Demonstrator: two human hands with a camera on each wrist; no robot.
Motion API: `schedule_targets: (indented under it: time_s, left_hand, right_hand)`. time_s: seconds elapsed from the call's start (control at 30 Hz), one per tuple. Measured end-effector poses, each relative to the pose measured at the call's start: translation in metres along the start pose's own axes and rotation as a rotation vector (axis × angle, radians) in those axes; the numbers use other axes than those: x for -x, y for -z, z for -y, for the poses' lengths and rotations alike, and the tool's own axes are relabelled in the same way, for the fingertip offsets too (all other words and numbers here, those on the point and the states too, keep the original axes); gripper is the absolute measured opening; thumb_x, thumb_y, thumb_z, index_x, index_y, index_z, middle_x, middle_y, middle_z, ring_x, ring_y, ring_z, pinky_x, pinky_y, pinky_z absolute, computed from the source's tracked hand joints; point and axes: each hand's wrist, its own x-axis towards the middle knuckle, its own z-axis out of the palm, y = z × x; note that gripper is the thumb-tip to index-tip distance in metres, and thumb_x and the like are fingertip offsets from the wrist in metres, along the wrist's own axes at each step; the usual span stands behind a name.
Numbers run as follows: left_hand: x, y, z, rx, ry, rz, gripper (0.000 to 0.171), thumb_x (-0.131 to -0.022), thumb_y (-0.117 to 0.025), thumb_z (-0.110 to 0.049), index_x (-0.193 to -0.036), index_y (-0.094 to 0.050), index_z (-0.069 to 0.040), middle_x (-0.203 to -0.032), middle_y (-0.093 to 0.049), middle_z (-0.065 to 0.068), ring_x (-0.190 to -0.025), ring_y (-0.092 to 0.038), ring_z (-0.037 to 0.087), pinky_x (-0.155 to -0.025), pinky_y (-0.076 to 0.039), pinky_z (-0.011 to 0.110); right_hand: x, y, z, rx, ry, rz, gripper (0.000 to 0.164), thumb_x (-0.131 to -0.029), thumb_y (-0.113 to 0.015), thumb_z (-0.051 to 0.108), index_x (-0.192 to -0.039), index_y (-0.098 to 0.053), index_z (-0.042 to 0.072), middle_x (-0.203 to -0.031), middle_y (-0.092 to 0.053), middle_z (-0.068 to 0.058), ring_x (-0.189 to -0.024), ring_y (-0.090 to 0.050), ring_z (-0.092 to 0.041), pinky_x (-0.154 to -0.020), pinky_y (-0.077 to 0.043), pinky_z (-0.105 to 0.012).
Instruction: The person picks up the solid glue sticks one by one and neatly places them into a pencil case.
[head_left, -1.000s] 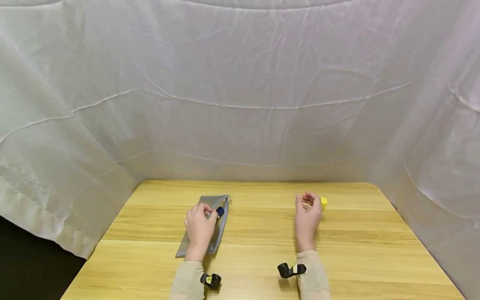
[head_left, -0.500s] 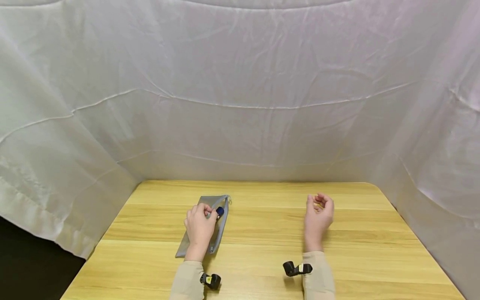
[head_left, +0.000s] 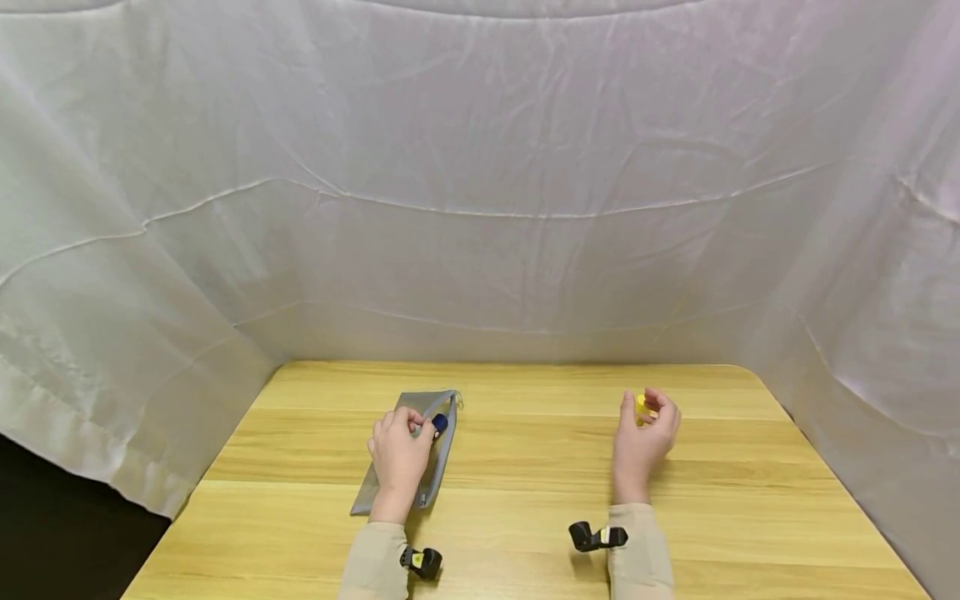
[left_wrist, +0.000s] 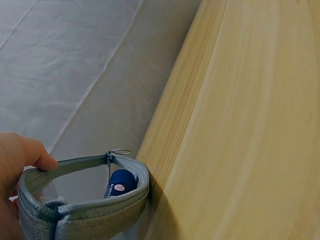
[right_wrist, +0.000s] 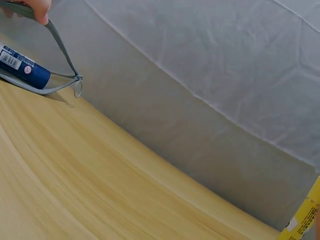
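Note:
A grey zip pouch lies on the left of the table, its mouth spread wide in the left wrist view. My left hand pinches one edge of that mouth between thumb and fingers. Inside rests a navy-capped cylinder; a barcode on its printed barrel faces the right wrist camera. Over on the right, my right hand has thumb and fingers spread around an upright yellow cylinder, the thumb a little apart from it. Small print covers the yellow cylinder's side in the right wrist view.
The wooden table stretches between and beyond both hands. Pale fabric curtains enclose its back and sides. A metal ring hangs from the pouch's zip end. Black cameras are strapped on both wrists.
My right hand has moved to the right and come around the yellow cylinder, which earlier stood outside its fingers. The left hand, the pouch and the navy-capped cylinder have stayed in place.

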Motion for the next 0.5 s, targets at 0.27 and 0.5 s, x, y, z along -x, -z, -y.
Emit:
schedule_targets:
  time_s: [0.27, 0.5]
  left_hand:
    - [0.0, -0.0018, 0.0003, 0.002, 0.0, -0.013, 0.014, -0.083, -0.072, -0.024, -0.08, -0.06, -0.016, -0.079, -0.054, 0.002, -0.086, -0.048, 0.025, -0.077, -0.029, 0.039]
    - [0.0001, -0.0017, -0.0002, 0.004, 0.0, -0.01, 0.015, -0.083, -0.072, -0.024, -0.079, -0.06, -0.016, -0.079, -0.054, 0.003, -0.086, -0.048, 0.025, -0.076, -0.028, 0.039]
  right_hand:
    - [-0.0022, 0.0023, -0.004, 0.065, -0.058, -0.001, 0.037, -0.086, -0.072, 0.015, -0.118, -0.058, 0.003, -0.115, -0.045, 0.005, -0.112, -0.04, -0.014, -0.096, -0.039, -0.039]
    - [-0.0027, 0.0037, -0.0069, 0.092, -0.113, 0.025, 0.046, -0.086, -0.071, 0.017, -0.126, -0.052, 0.006, -0.132, -0.045, -0.007, -0.109, -0.039, -0.015, -0.091, -0.034, -0.033]
